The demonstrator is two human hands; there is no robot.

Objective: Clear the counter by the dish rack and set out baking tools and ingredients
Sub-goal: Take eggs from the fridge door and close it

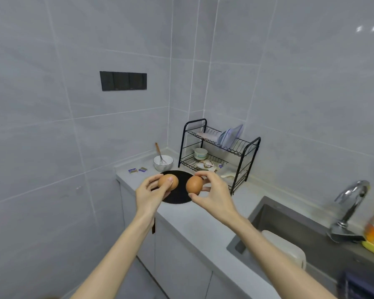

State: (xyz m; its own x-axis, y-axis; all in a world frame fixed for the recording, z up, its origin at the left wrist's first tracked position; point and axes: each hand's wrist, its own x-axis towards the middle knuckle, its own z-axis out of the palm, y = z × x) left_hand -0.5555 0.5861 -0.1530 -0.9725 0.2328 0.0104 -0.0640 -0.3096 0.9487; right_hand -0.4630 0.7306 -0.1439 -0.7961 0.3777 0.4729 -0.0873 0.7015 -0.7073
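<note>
Head view, from my remote seat: both bare arms reach out over the counter, and each hand holds one brown egg. I see the left hand cupping the left egg, with the thumb laid across its near face and the fingers curled behind it. The right hand pinches the right egg from top and bottom, fingertips on its upper end and thumb under its lower end. Its other fingers spread loosely off to the right.

The eggs sit just beside each other with a narrow gap between them. Both shells look smooth, matte, orange-brown and whole. The right one reads a shade darker and stands upright. The left one lies more sideways in its grip.

Directly below the fingers and both eggs lies a round black mat on the counter. I cannot tell how high above it the eggs are held.

Just beyond the left fingertips stands a white bowl with a whisk leaning in it, its wooden handle up and to the left. Two small packets lie left of the bowl.

Beyond the right fingertips stands a black two-tier rack in the corner, with a pale cup on its lower tier. Well to the right of the right wrist are the sink and faucet.
</note>
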